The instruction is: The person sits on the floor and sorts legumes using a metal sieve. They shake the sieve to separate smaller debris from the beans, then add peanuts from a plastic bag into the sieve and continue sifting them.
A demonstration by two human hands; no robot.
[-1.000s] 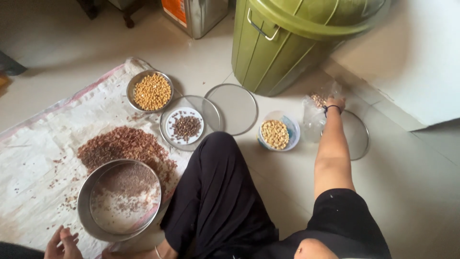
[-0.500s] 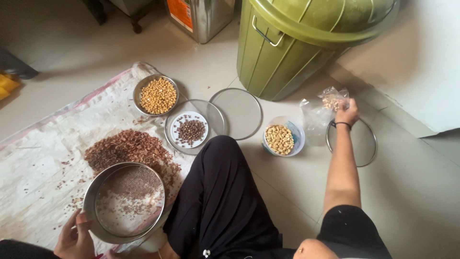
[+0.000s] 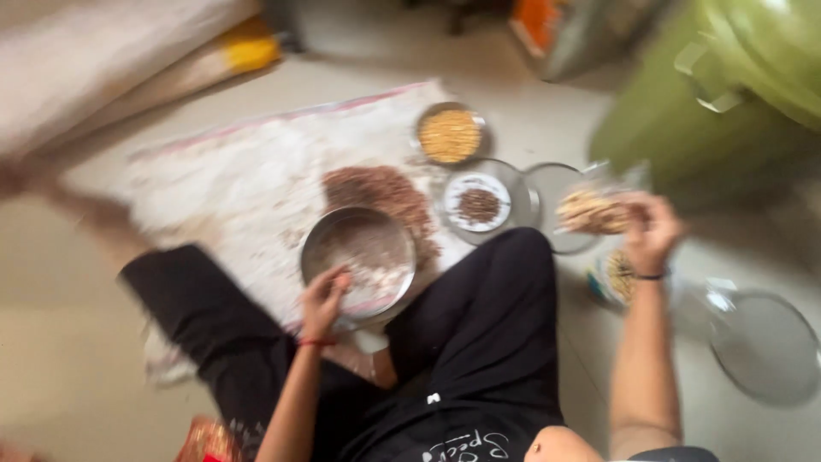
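Sitting on a tiled floor, a person in black trousers grips the near rim of a round steel pan (image 3: 359, 257) with the left hand (image 3: 323, 301), fingers curled over its edge. The right hand (image 3: 652, 231) is raised, fingers closed around a small clear bag of grain (image 3: 592, 211), held above a small bowl (image 3: 614, 278). The pan rests on a white cloth (image 3: 239, 197), just beside a heap of brown grain (image 3: 380, 190). Beyond it stand a dish of yellow lentils (image 3: 451, 135) and a plate of dark seeds (image 3: 477, 204). The view is blurred.
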